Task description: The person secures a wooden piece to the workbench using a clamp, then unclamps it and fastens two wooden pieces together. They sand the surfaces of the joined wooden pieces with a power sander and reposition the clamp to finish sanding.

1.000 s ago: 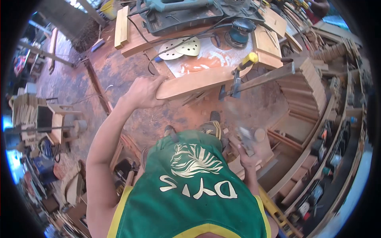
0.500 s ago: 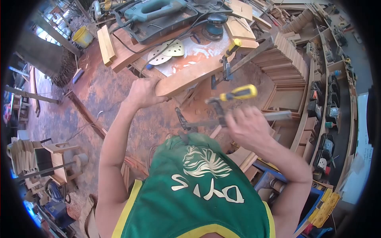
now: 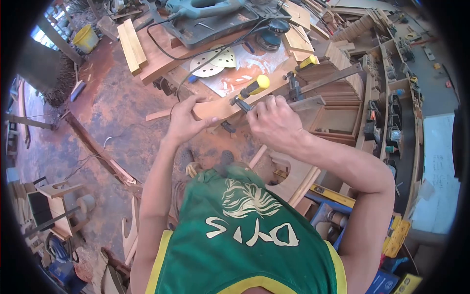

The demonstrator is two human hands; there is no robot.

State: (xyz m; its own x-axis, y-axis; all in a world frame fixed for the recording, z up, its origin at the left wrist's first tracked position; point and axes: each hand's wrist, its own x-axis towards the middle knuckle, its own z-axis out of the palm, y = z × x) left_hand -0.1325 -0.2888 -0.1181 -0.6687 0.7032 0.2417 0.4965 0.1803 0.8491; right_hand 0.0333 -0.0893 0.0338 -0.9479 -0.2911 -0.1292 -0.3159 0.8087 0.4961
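My left hand grips the near end of a curved wooden board, its thumb along the front edge and its fingers behind. My right hand is closed around the bar of an F-clamp with a yellow handle. That clamp sits over the board, its lower jaw showing below the edge. Farther along the board, a second F-clamp is fixed, its yellow handle pointing up and right.
Behind the board, sanding discs, a sander and a jigsaw in its case lie on the bench. Stacked wooden slats stand to the right. A blue toolbox sits by my right side. A dusty floor spreads left.
My right hand has carried the F-clamp up and left from over my lap onto the board. The left hand keeps hold of the board's end, its thumb now stretched along the front.
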